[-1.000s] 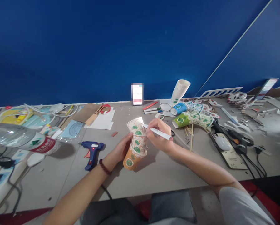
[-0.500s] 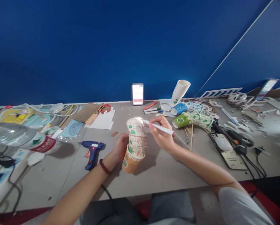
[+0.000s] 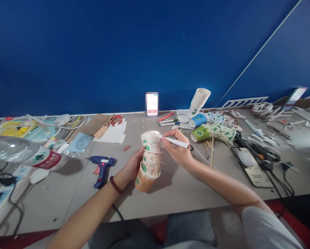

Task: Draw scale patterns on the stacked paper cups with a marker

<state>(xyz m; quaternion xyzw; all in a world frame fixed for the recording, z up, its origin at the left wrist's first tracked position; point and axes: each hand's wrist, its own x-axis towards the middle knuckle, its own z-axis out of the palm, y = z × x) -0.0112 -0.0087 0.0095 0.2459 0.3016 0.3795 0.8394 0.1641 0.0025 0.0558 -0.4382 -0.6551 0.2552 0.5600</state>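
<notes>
My left hand (image 3: 134, 162) is wrapped round the far-left side of a column of joined paper cups (image 3: 152, 160); most of its fingers are hidden behind them. The lowest cup is orange-brown, and the white cups above bear orange scale-like lines and green prints. My right hand (image 3: 178, 147) pinches a white marker (image 3: 177, 141) with a reddish end. Its tip meets the top cup just below the rim. A blue glue gun (image 3: 102, 169) with a red light lies left of my left wrist.
Green decorated cups (image 3: 213, 133) and blue ones (image 3: 206, 119) lie at right, before a stack of white cups (image 3: 200, 101). Several markers (image 3: 169, 122) lie at the back. A water bottle (image 3: 27, 152) lies left; a phone (image 3: 252, 167) with a mouse on it lies right.
The marker and my right hand have shifted slightly left, and the top cup has turned or tilted a little to the right. My left hand keeps its hold.
</notes>
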